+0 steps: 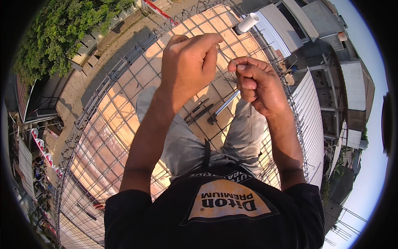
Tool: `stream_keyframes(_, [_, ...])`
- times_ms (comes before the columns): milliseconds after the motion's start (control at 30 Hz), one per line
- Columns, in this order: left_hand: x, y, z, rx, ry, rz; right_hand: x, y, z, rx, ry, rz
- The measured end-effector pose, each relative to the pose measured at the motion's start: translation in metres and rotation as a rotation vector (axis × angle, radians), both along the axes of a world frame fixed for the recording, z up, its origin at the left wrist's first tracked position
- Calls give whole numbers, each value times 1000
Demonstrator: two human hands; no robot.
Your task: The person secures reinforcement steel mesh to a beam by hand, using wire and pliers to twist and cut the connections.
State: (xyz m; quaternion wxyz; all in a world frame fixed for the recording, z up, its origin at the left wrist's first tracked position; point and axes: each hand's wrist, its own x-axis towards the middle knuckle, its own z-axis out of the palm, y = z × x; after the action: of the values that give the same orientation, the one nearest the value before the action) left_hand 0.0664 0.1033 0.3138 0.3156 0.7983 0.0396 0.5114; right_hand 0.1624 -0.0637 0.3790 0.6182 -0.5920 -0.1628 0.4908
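Both my hands are raised close together above a grid of thin steel bars. My left hand is closed, its thumb and forefinger drawn together toward the right. Opposite it, my right hand makes a pinch with the other fingers curled in. Something thin, perhaps wire, shows faintly near the fingertips, too fine to make out. Below the hands, between my legs, lies a tool with a shiny straight handle and a dark hooked end. Beside it rest dark, narrow pieces whose kind is unclear.
Tan boards lie under the grid. A raised cage of bars lines the left edge, with a drop to the street beyond. A white pipe stands upright at the far right. Corrugated roofs lie to the right.
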Motion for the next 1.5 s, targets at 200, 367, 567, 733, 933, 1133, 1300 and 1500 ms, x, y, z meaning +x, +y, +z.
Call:
stream_keyframes(200, [6, 29, -20, -836, 510, -908, 16, 2, 5, -178, -1781, 75])
stream_keyframes(367, [28, 35, -34, -1006, 238, -1204, 30, 16, 18, -240, -2331, 246])
stream_keyframes(567, [51, 36, -55, -1261, 84, -1323, 30, 25, 18, -515, -2440, 492])
stream_keyframes(733, [63, 34, -80, -1344, 143, -1282, 32, 29, -4, -618, -2339, 680])
stream_keyframes(933, [76, 30, -139, -1360, 182, -1311, 46, 55, -20, -695, -2056, 985])
stream_keyframes(1133, [69, 59, -143, -1162, 286, -1105, 68, 82, -40, -555, -2010, 1017])
stream_keyframes(1300, [38, 99, -143, -1444, 134, -1109, 66, 107, -64, -354, -2236, 867])
stream_keyframes(1500, [11, 83, -156, -1439, 198, -1022, 69, 106, -91, -43, -2196, 757])
